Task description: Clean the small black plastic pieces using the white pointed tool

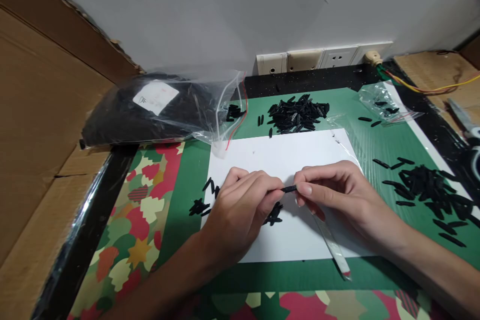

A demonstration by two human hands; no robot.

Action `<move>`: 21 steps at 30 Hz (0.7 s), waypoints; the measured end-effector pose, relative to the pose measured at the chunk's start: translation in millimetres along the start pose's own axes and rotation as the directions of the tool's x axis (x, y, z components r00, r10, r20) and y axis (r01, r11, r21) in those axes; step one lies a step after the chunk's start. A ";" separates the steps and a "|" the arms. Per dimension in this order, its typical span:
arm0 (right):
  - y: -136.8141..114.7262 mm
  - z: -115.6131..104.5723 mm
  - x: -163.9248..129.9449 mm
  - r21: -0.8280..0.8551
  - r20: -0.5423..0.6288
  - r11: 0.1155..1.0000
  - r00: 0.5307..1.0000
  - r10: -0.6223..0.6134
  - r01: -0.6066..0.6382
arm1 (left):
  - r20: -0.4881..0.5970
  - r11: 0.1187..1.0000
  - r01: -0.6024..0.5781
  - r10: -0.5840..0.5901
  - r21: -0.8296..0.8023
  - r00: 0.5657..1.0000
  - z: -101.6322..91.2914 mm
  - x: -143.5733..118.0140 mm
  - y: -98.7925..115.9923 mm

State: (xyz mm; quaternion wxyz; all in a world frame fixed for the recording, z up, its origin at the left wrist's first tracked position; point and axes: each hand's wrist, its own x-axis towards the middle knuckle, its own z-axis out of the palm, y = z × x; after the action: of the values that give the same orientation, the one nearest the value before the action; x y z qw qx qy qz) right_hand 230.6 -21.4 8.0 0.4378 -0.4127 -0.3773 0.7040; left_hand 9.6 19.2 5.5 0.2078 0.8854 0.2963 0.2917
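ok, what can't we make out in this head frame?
- Small black piece: pinched between the left hand and right hand; the fingers cover both ends, so its shape is unclear.
- Big bag: black contents blur together behind glare, and the label is too small to read.
- Scissors: cut off by the right edge.
- Clear strip: upper end hidden under the right hand.

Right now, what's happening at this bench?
A person's left hand and right hand pinch one small black piece between their fingertips, over a white sheet on a green mat. Loose heaps of the same black pieces lie behind the sheet, to its right and under the left hand. A large clear bag of black parts sits back left.
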 end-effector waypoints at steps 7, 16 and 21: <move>-0.7 0.0 2.3 -0.048 -0.013 0.999 1.000 0.013 -0.014 | -0.008 0.999 0.008 -0.009 -0.044 1.000 0.8 -0.8 0.4; -0.3 -0.2 2.2 -0.066 0.008 0.998 1.000 -0.002 0.002 | -0.031 0.999 0.005 -0.006 -0.042 1.000 1.6 -0.2 -0.4; 0.9 1.5 2.4 -0.133 -0.006 0.990 0.999 -0.044 0.043 | -0.013 1.000 0.009 -0.009 -0.011 1.000 0.6 0.1 -0.9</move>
State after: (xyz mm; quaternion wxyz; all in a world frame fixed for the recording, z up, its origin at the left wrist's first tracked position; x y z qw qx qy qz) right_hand 228.3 -19.7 7.1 0.4263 -0.4357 -0.4303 0.6658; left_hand 9.7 19.8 4.6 0.2121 0.8809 0.3000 0.2983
